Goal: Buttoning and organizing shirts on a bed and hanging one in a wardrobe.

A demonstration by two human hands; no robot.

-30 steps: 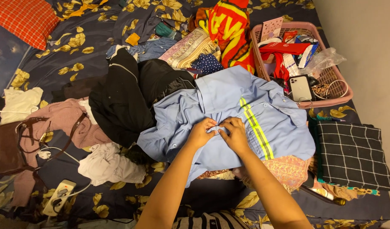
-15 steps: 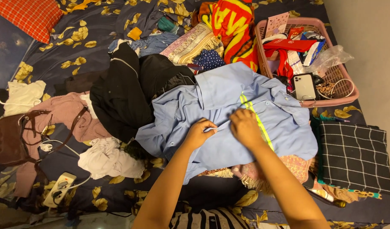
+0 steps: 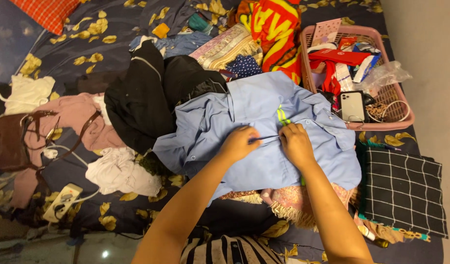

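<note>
Where the bed [image 3: 78,54] is strewn with clothes, a light blue shirt [image 3: 254,142] is spread over the pile, beside a pink basket [image 3: 381,122]. Its front placket is pinched by left hand [image 3: 238,143] and right hand [image 3: 296,144], fingers closed on cloth.

Both hands have climbed the shirt [image 3: 264,132] toward its collar: the left hand [image 3: 239,143] and right hand [image 3: 296,143] now pinch the front placket higher up, and less of the yellow stripe [image 3: 282,116] shows.
</note>
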